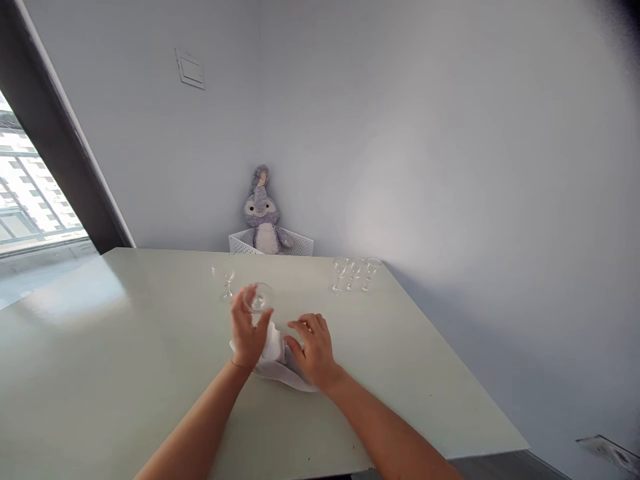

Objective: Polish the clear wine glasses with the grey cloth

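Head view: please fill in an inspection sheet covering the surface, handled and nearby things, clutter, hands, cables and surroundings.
Surface: pale, glossy table.
Handled and nearby things: a clear held glass; a bunched white cloth on the table; three standing glasses toward the far right; at least one more standing glass at far left.
Clutter: small dark specks by the near edge.
Hands: left hand holds the held glass; right hand is at the cloth, fingers spread, contact unclear.
Cables: nothing seen.
Surroundings: soft toy in a white basket; wall switch; window at left.
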Motion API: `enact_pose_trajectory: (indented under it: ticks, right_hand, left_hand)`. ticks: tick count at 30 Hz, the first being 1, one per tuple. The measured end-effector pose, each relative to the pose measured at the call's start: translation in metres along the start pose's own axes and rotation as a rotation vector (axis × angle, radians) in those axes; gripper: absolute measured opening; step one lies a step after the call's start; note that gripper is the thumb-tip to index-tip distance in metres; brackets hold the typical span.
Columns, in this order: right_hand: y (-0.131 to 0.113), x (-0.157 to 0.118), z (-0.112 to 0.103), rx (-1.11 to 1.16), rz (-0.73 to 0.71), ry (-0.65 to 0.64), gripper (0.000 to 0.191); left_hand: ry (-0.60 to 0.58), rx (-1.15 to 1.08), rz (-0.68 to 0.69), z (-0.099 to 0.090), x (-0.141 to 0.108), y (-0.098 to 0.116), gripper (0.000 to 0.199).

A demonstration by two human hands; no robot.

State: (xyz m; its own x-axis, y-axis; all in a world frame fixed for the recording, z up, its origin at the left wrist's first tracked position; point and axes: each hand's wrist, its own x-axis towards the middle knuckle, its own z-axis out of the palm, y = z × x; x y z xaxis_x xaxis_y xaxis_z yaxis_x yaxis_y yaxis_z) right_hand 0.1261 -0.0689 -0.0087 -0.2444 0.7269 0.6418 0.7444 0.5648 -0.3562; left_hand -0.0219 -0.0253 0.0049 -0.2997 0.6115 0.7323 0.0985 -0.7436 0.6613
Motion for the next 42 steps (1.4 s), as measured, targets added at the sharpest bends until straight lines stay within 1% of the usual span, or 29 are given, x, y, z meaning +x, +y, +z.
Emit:
enact_pose_trajectory:
  ticks: [1, 3, 6, 8, 9, 10, 11, 13, 15, 16, 18, 19, 21, 24, 26, 28, 30, 32, 35, 36, 37, 38, 39, 40, 42]
  right_hand:
    - [0.004, 0.000, 0.001, 0.007, 0.044, 0.018, 0.030]
    - [0.011, 0.001, 0.004, 0.019, 0.103, 0.012, 0.033]
    - [0.019, 0.001, 0.009, 0.055, 0.190, -0.040, 0.020]
    - [0.026, 0.002, 0.010, 0.082, 0.275, -0.074, 0.017]
    - [0.031, 0.003, 0.010, 0.087, 0.328, -0.084, 0.019]
    - [0.037, 0.005, 0.009, 0.087, 0.384, -0.088, 0.020]
    - [0.045, 0.008, 0.007, 0.081, 0.449, -0.084, 0.022]
    - [0.065, 0.013, 0.001, 0.048, 0.596, -0.060, 0.027]
    - [0.087, 0.018, -0.006, 0.007, 0.719, -0.036, 0.029]
    - [0.097, 0.020, -0.009, -0.008, 0.757, -0.031, 0.029]
    - [0.113, 0.024, -0.015, -0.028, 0.801, -0.031, 0.028]
    - [0.120, 0.026, -0.016, -0.036, 0.813, -0.032, 0.027]
    - [0.129, 0.030, -0.018, -0.053, 0.841, -0.029, 0.026]
    - [0.137, 0.036, -0.016, -0.072, 0.872, -0.020, 0.024]
    - [0.140, 0.040, -0.014, -0.080, 0.886, -0.018, 0.023]
    - [0.141, 0.042, -0.013, -0.085, 0.894, -0.020, 0.022]
    - [0.143, 0.041, -0.015, -0.086, 0.900, -0.025, 0.020]
    - [0.143, 0.037, -0.019, -0.089, 0.909, -0.027, 0.019]
    - [0.133, 0.029, -0.027, -0.113, 0.937, -0.009, 0.024]
    - [0.125, 0.026, -0.029, -0.122, 0.921, 0.010, 0.024]
    - [0.113, 0.024, -0.030, -0.120, 0.872, 0.031, 0.023]
    - [0.098, 0.022, -0.031, -0.104, 0.791, 0.043, 0.021]
    - [0.081, 0.021, -0.031, -0.064, 0.659, 0.041, 0.020]
    - [0.061, 0.020, -0.029, 0.001, 0.514, -0.001, 0.021]
    - [0.021, 0.016, -0.022, 0.139, 0.208, -0.195, 0.023]
  left_hand:
    - [-0.099, -0.019, 0.004, 0.005, -0.008, 0.002, 0.059]
    - [-0.279, -0.072, -0.020, 0.015, -0.024, 0.008, 0.059]
    - [-0.463, -0.090, -0.054, 0.025, -0.041, 0.015, 0.058]
    - [-0.554, -0.011, -0.023, 0.026, -0.045, 0.016, 0.060]
    - [-0.573, 0.044, 0.007, 0.025, -0.044, 0.016, 0.061]
    - [-0.565, 0.095, 0.033, 0.024, -0.042, 0.014, 0.061]
    - [-0.526, 0.138, 0.043, 0.021, -0.039, 0.012, 0.059]
    - [-0.374, 0.191, 0.005, 0.015, -0.031, 0.006, 0.048]
    - [-0.181, 0.214, -0.092, 0.009, -0.022, 0.000, 0.038]
    - [-0.091, 0.214, -0.150, 0.006, -0.018, -0.004, 0.035]
    - [0.061, 0.186, -0.274, 0.000, -0.011, -0.012, 0.033]
    - [0.116, 0.161, -0.336, -0.003, -0.008, -0.017, 0.033]
    - [0.196, 0.108, -0.437, -0.007, -0.004, -0.027, 0.032]
    - [0.282, 0.044, -0.525, -0.014, 0.002, -0.041, 0.033]
    - [0.345, -0.007, -0.573, -0.019, 0.008, -0.048, 0.033]
    - [0.435, -0.073, -0.639, -0.026, 0.014, -0.054, 0.032]
    - [0.534, -0.127, -0.703, -0.035, 0.020, -0.058, 0.029]
    - [0.603, -0.161, -0.747, -0.044, 0.025, -0.063, 0.026]
    - [0.649, -0.201, -0.785, -0.055, 0.030, -0.067, 0.022]
    - [0.654, -0.224, -0.800, -0.056, 0.031, -0.068, 0.021]
    - [0.651, -0.251, -0.816, -0.057, 0.032, -0.068, 0.020]
    - [0.638, -0.282, -0.834, -0.056, 0.033, -0.068, 0.021]
    - [0.617, -0.312, -0.852, -0.055, 0.034, -0.067, 0.022]
    - [0.582, -0.351, -0.871, -0.053, 0.035, -0.066, 0.024]
    - [0.482, -0.468, -0.912, -0.049, 0.036, -0.064, 0.031]
